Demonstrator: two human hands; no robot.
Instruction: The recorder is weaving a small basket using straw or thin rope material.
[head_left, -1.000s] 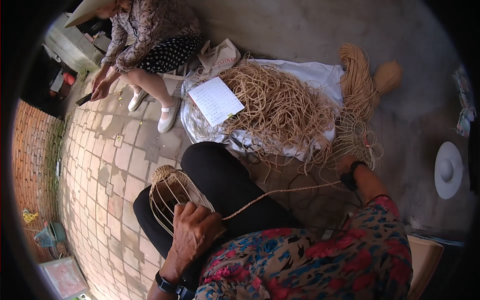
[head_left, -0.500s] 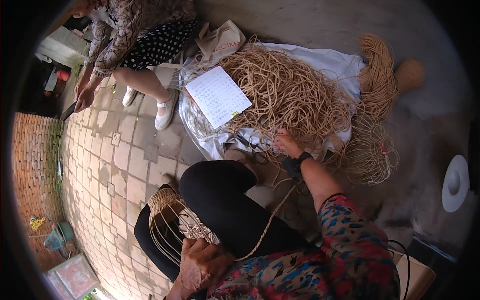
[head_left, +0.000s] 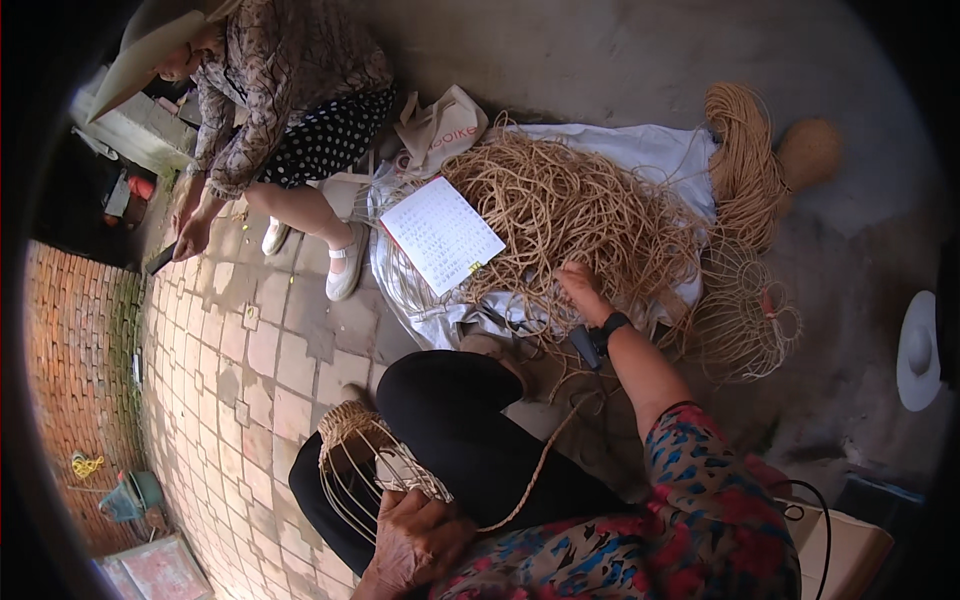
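Note:
A partly woven basket [head_left: 352, 428] of tan cord, with bare thin ribs, rests across my lap on the dark trousers. My left hand [head_left: 425, 530] is closed around the end of it nearest me. A single twisted cord [head_left: 535, 475] runs from beside that hand across my thigh toward the pile. My right hand [head_left: 582, 288] reaches to the near edge of a big tangled heap of tan cord [head_left: 590, 200], its fingers curled in on strands there. What exactly lies between those fingertips is partly hidden.
Under the heap lies a white sheet [head_left: 675, 150]. A handwritten page [head_left: 442, 235] and a cloth bag [head_left: 440, 125] are at its left. Coiled cord [head_left: 745, 160], thin wire-like loops [head_left: 750, 310] and a white hat [head_left: 915, 350] sit right. Another person's hands [head_left: 190, 230] hold a dark object.
The view has shifted a little, so the scene sits lower. My right hand stays at the heap and my left hand on the basket. The other person's hat now shows.

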